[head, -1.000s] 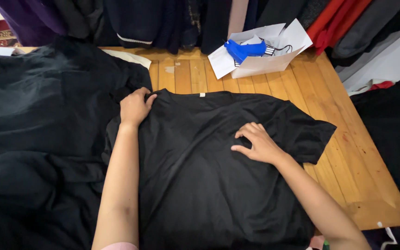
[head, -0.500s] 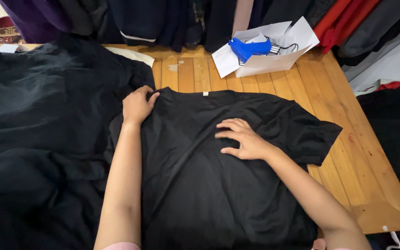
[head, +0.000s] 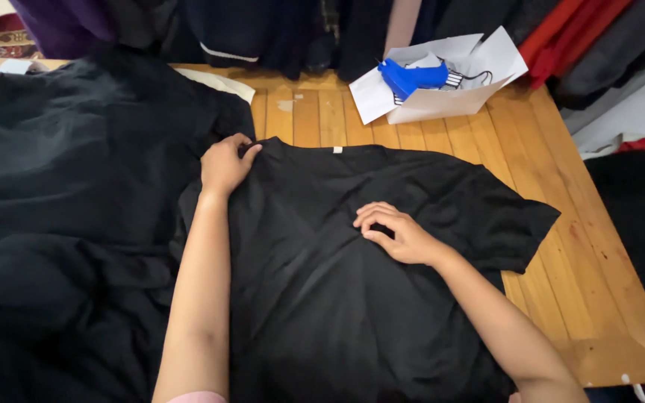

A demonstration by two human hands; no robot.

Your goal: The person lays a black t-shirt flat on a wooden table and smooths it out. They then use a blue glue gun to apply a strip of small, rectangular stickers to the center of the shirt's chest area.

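A black T-shirt lies spread flat on a wooden table, collar away from me, with a small white tag at the neck. My left hand grips the shirt's left shoulder near the collar. My right hand rests on the chest of the shirt, fingers curled and pinching a fold of fabric. The right sleeve stretches out toward the table's right side.
A heap of black garments covers the table's left half. A white cardboard box holding a blue tagging gun stands at the far edge. Hanging clothes line the back; dark fabric lies at the right.
My right hand has slid left across the shirt, from near the right sleeve to the chest, and its fingers have curled into the fabric. My left hand has stayed on the shoulder.
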